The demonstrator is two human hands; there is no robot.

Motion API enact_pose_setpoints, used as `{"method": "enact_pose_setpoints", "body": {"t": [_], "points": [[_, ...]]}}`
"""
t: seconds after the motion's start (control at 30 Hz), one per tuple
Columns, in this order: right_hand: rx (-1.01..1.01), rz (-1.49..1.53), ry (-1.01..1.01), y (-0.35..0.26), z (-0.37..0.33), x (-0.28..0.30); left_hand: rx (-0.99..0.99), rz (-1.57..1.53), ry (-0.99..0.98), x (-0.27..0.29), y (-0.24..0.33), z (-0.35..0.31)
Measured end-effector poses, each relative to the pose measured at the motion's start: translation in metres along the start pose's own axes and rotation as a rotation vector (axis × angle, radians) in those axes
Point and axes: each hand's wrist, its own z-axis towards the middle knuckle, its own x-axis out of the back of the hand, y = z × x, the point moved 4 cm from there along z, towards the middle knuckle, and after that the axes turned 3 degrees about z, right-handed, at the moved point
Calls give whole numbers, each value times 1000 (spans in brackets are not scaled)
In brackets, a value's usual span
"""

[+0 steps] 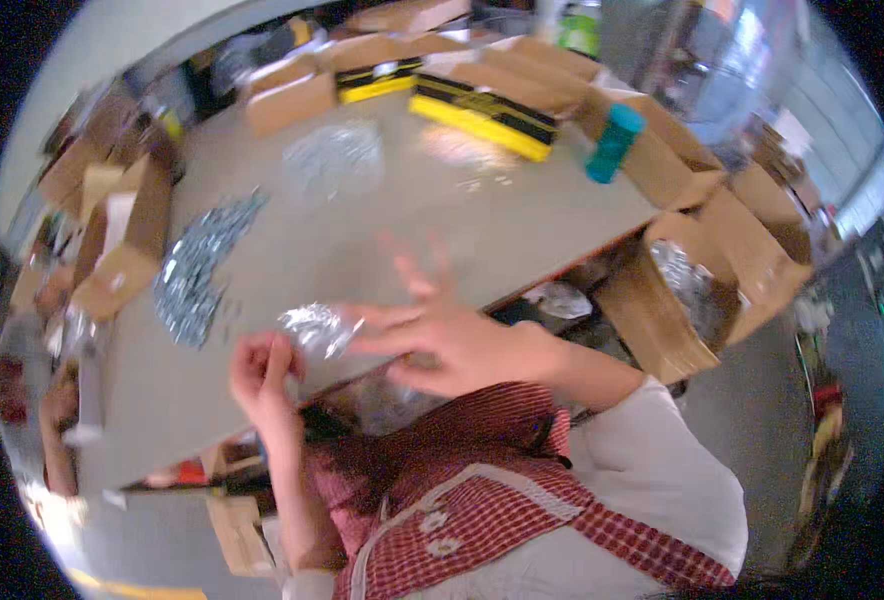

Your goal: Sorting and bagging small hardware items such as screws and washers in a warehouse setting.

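A crinkled, shiny plastic bag (319, 328) is between the hands by the table's (302, 255) near edge — left hand (265, 372) curled, its grip unclear, right hand (449, 340) splayed — while small, glinting grey pieces (194, 285) form a crescent heap toward the left edge.

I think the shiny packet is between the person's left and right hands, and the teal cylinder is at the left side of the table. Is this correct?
Not fully: the teal cylinder is at the right side of the table, as the head view shows. The shiny packet is indeed between the left hand and the right hand.
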Motion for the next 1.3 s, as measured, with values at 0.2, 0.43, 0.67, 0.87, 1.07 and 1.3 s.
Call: {"method": "enact_pose_setpoints", "body": {"t": [0.2,0.43,0.67,0.87,1.07,1.3], "points": [[74,-237,10,-3,19,-31,-799,1003,30,-34,73,-21],[-114,299,7,106,112,-58,-212,848,7,25,8,-22],[-455,-482,-49,260,201,-46,-170,689,86,58,39,-69],[-293,-452,-265,234,188,-62,197,676,-432,54,-33,-121],[-128,-503,-297,180,112,-56,62,619,-451,-11,-114,-141],[-195,-23,-76,153,78,-34,225,620,-623,-59,-138,-136]]}}
